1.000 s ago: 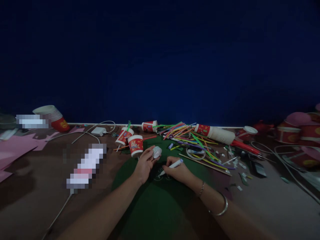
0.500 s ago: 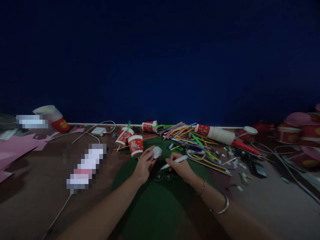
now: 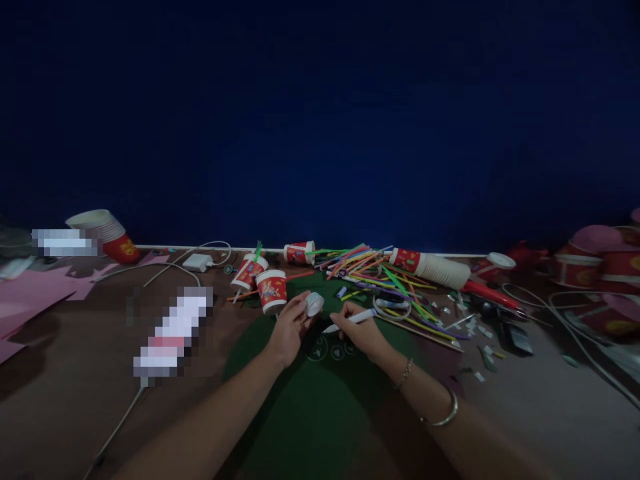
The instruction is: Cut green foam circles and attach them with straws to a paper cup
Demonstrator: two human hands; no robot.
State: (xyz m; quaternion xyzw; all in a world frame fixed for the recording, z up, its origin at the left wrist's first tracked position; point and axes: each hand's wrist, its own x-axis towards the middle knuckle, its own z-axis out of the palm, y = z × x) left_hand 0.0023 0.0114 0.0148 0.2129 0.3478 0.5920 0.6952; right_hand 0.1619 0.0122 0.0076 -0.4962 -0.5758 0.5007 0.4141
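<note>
My left hand (image 3: pixel 290 333) is closed around a small, round, whitish roll (image 3: pixel 315 305) that looks like tape, raised above a dark green sheet (image 3: pixel 305 413). In my right hand (image 3: pixel 357 327) I grip a white marker (image 3: pixel 361 318) like a pen, its tip pointing left and down close to the sheet. Just below the tip, several pale circles with small marks inside (image 3: pixel 317 348) show on the green surface. Whether the tip touches the sheet I cannot tell.
Behind my hands lie red paper cups (image 3: pixel 271 291) and a heap of coloured straws (image 3: pixel 357 263). A stack of cups (image 3: pixel 440 270) lies on its side at the right, near paper scraps (image 3: pixel 487 357). Left are a white charger (image 3: pixel 198 263), cables and pink paper (image 3: pixel 35 293).
The marker tip has shifted very slightly up. A little more of the circle nearest my right hand shows. Otherwise both hands hold almost the same pose.
</note>
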